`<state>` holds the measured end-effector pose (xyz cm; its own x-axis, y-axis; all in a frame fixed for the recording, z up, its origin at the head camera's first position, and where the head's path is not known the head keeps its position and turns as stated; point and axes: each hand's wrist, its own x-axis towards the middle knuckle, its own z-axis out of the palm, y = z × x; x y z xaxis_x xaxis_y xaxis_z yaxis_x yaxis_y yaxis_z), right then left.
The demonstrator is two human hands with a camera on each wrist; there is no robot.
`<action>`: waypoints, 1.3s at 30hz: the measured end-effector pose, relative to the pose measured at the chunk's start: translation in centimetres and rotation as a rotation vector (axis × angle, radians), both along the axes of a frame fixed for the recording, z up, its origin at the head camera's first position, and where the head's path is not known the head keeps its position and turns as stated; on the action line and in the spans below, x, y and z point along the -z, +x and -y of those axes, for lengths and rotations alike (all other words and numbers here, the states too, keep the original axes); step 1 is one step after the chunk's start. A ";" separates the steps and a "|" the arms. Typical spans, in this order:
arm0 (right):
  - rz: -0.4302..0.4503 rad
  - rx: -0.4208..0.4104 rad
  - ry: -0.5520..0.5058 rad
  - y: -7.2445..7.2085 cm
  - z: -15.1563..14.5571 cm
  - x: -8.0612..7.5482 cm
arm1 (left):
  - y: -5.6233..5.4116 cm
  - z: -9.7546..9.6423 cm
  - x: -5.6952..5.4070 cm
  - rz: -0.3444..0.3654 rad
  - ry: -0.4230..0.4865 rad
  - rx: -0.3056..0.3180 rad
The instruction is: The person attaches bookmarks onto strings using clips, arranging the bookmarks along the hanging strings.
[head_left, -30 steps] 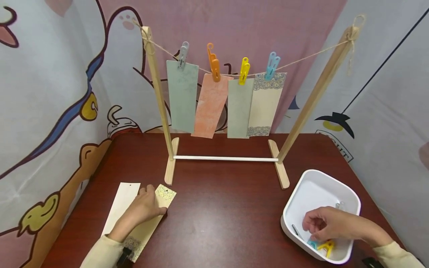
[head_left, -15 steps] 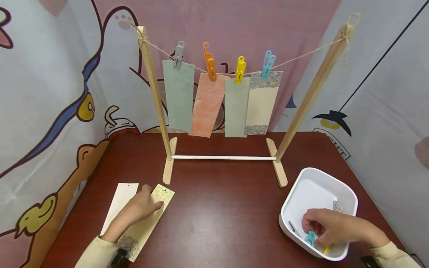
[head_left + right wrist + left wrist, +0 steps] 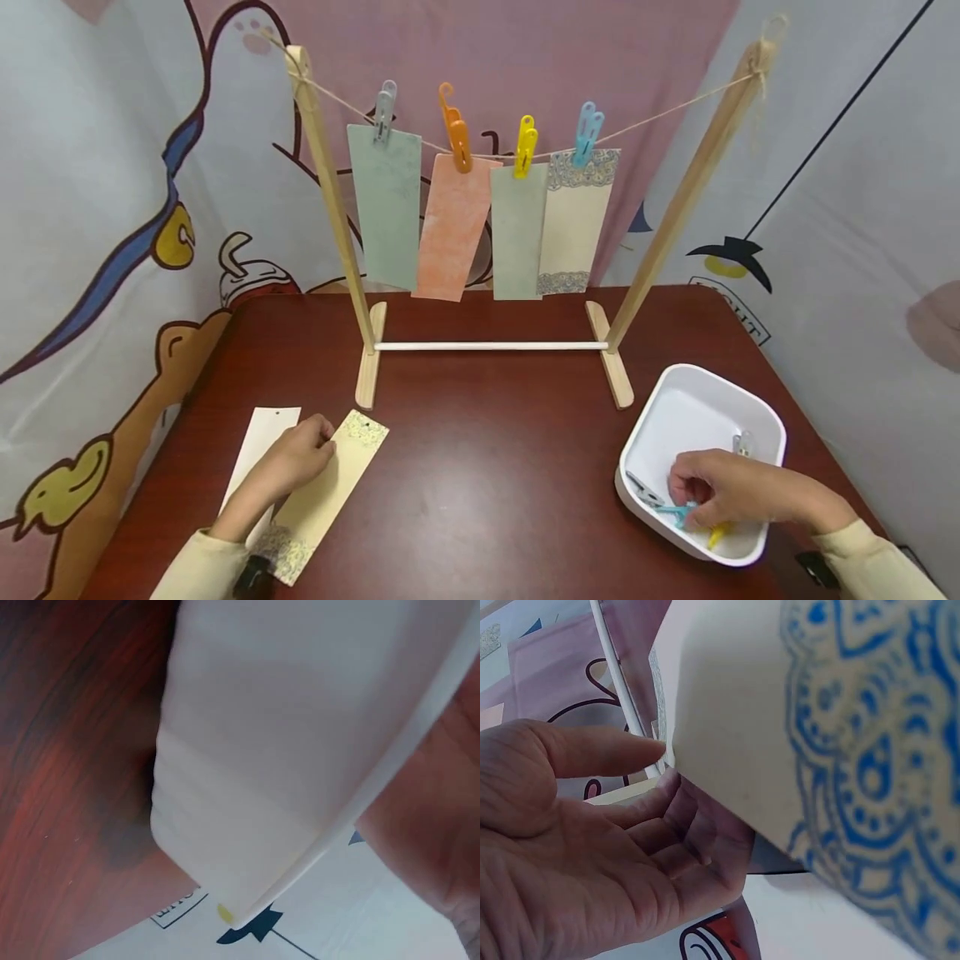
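My left hand (image 3: 294,457) pinches the edge of a cream floral-patterned paper bookmark (image 3: 322,500), which has a hole at its top. In the left wrist view, thumb and fingertips meet at the edge of the bookmark (image 3: 727,735). A plain white bookmark (image 3: 258,442) lies partly under that hand and forearm. My right hand (image 3: 738,492) reaches into a white bin (image 3: 678,392), thumb and fingers curled at a light blue clothespin (image 3: 681,515). A yellow clothespin (image 3: 717,533) lies beneath the hand. The right wrist view shows mostly the bin's outer wall (image 3: 262,750).
A wooden stand (image 3: 675,208) with a string stands at the back. Grey, orange, yellow and blue clothespins hold a pale green card (image 3: 386,208), an orange card (image 3: 457,225), a grey-green card (image 3: 517,242) and a patterned card (image 3: 573,233). Clear clips (image 3: 742,443) lie in the bin.
My right fingers have closed on the blue clothespin, which has turned and shifted slightly. My left thumb and fingers have drawn together at the patterned bookmark's edge.
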<state>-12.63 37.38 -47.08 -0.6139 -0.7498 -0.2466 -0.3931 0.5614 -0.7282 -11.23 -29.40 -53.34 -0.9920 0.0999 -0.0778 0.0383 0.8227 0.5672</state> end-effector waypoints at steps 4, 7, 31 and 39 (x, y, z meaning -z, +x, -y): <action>-0.005 -0.014 -0.053 -0.1 0.3 0.3 | 0.5 -0.8 -1.8 -0.015 0.000 -0.011; -0.033 -0.023 -0.101 -0.2 0.6 0.6 | 1.2 -2.0 -4.1 0.011 0.026 -0.019; -0.300 0.273 -0.276 -0.4 1.6 -1.5 | 1.1 -7.1 -9.8 0.089 0.477 -0.008; -0.327 0.337 -0.321 -0.7 1.2 -2.0 | 0.0 -9.3 -10.0 0.078 0.500 0.008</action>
<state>-13.32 36.20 -45.10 -0.8384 -0.5051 0.2050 -0.4645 0.4652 -0.7535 -11.18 -20.11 -43.39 -0.9842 0.1512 -0.0919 -0.0144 0.4492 0.8933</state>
